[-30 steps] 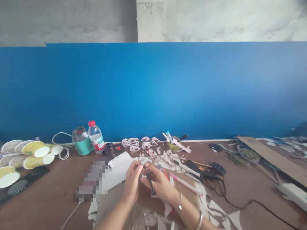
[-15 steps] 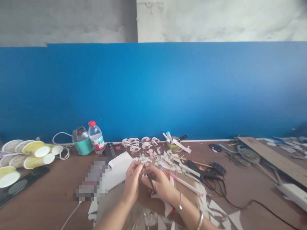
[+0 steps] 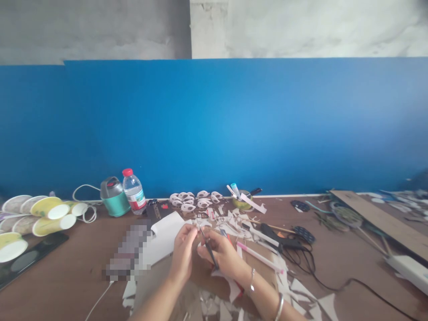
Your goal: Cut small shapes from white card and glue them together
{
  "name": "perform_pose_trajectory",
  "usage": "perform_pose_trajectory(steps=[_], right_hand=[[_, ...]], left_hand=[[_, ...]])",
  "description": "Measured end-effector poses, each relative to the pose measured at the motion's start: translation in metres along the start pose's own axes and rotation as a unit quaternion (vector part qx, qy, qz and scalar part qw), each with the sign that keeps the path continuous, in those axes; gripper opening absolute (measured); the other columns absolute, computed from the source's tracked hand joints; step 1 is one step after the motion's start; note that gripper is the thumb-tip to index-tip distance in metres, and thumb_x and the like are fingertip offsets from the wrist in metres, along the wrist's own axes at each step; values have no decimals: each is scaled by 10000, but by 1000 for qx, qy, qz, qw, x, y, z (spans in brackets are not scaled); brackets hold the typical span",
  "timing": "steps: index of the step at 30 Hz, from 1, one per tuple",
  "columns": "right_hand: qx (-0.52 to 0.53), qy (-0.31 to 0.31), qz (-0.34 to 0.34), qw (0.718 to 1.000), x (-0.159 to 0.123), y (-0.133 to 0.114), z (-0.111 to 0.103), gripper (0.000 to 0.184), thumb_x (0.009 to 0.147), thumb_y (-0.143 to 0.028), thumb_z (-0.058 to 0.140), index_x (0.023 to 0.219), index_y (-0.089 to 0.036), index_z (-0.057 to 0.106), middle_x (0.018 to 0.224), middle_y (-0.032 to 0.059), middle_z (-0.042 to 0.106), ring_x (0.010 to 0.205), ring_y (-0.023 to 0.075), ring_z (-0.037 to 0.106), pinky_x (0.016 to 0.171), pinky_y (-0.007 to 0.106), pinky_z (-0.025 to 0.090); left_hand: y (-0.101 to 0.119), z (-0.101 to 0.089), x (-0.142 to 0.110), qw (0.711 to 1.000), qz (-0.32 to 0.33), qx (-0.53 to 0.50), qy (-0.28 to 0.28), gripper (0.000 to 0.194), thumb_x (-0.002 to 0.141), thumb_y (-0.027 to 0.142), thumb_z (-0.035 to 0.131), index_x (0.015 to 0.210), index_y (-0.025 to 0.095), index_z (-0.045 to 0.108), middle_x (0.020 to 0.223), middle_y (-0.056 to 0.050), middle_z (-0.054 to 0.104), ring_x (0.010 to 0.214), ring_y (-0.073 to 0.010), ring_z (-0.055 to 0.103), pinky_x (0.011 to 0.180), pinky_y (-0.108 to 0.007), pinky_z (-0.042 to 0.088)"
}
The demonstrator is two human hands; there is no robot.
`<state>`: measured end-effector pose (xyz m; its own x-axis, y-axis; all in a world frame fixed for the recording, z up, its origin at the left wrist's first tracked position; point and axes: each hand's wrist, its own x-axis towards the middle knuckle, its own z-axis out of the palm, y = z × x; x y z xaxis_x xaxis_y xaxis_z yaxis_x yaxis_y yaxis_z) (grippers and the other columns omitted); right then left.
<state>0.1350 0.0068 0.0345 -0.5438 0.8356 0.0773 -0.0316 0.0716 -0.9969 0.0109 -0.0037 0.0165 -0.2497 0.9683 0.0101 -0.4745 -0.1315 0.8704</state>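
Observation:
My right hand [image 3: 222, 254], with bracelets at its wrist, grips a slim dark pointed tool that looks like tweezers [image 3: 210, 252]. The tool's tip points up and away, to the fingertips of my left hand [image 3: 183, 249]. My left thumb and fingers are pinched together; a small pale bit may be between them, too small to make out. Below both hands lies a brown board [image 3: 200, 278] strewn with white paper scraps [image 3: 225, 310]. Beyond them, several white teardrop-shaped rolled pieces with dark spots [image 3: 188, 207] stand near the wall.
To the left are a white sheet [image 3: 163, 240], a blurred-out device [image 3: 129, 252], a water bottle [image 3: 134, 194], a teal-and-grey container [image 3: 115, 198] and paper cups [image 3: 50, 207]. On the right lie a pink pen [image 3: 259, 257], a black glue gun [image 3: 284, 240] with its cord, and a long board [image 3: 377, 218].
Both hands stay almost in place at the tool's tip. The tool and right fingers have shifted very slightly.

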Motion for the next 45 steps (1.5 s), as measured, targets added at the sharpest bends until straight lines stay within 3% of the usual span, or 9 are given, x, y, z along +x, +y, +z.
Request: perform_pose_trajectory(steps=[7, 14, 45], right_hand=[[-9, 11, 2, 1000, 1, 2, 0, 282, 719, -401, 679, 763, -169, 525, 588, -53, 470, 484, 71, 407, 422, 181, 320], [-19, 18, 15, 1000, 0, 5, -1, 250, 714, -341, 689, 824, -169, 545, 586, -55, 480, 489, 82, 425, 439, 194, 311], [0, 6, 46, 999, 0, -6, -7, 224, 676, -300, 715, 745, -169, 547, 505, -81, 476, 400, 45, 365, 395, 177, 281]], left_hand=[[1, 0, 0, 1000, -3, 22, 0, 208, 743, 342, 648, 680, 163, 561, 670, -3, 623, 657, -138, 563, 628, -227, 413], [-2, -2, 1, 999, 7, 18, -49, 168, 749, 318, 652, 724, 159, 602, 749, -32, 668, 735, -178, 596, 705, -274, 431], [2, -4, 1, 997, 27, 20, -65, 151, 773, 299, 621, 713, 162, 605, 738, -33, 692, 745, -194, 619, 724, -287, 431]])
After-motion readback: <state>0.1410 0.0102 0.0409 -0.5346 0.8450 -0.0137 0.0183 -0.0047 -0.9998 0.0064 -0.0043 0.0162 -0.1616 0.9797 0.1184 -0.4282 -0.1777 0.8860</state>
